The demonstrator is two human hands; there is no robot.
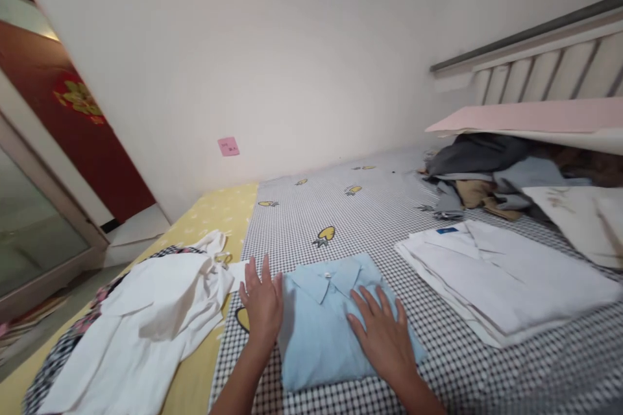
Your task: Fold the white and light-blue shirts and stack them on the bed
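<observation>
A light blue collared shirt (316,343) lies folded into a rectangle on the checked bedsheet (302,233), its collar facing away from me. My right hand (382,331) rests flat on the right part of the shirt with its fingers spread. At the shirt's left edge is my left hand (263,301), fingers apart and pointing away from me; whether it touches the cloth I cannot tell. Neither hand grips anything. Left of my left hand, a loose white garment (146,311) lies rumpled over a dark patterned cloth.
A stack of folded white shirts (501,272) lies to the right. Behind it, dark and grey clothes (477,159) are heaped under a pink-topped sheet or board (530,115) by the slatted headboard (545,71). A white wall (292,65) bounds the bed's far side.
</observation>
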